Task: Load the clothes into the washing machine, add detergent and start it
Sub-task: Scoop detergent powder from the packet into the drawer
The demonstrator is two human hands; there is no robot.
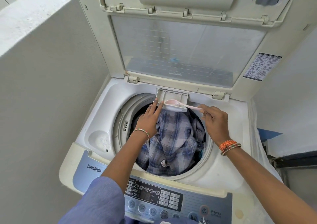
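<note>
Top-loading washing machine (96,121) with lid (187,49) raised upright at the back, hemmed in by a pale plastered wall (42,90) on one side and a lighter wall (289,79) on the other. Inside the drum, a heap of blue-and-white checked clothes (173,141), filling most of the opening. At the drum's far rim, a detergent drawer (171,97) pulled out over the laundry. Left hand (149,119) with fingers straight, tips pressed against the drawer's front edge, gripping nothing. Right hand (214,119) pinching the handle of a pink scoop (175,103), its bowl resting in the drawer. Nearest the camera, the blue-grey control panel (154,198) with its power button (204,211). To the drum's left, a round recess (99,140) holding whitish residue. Beyond the machine's right side, dark floor (295,162).
</note>
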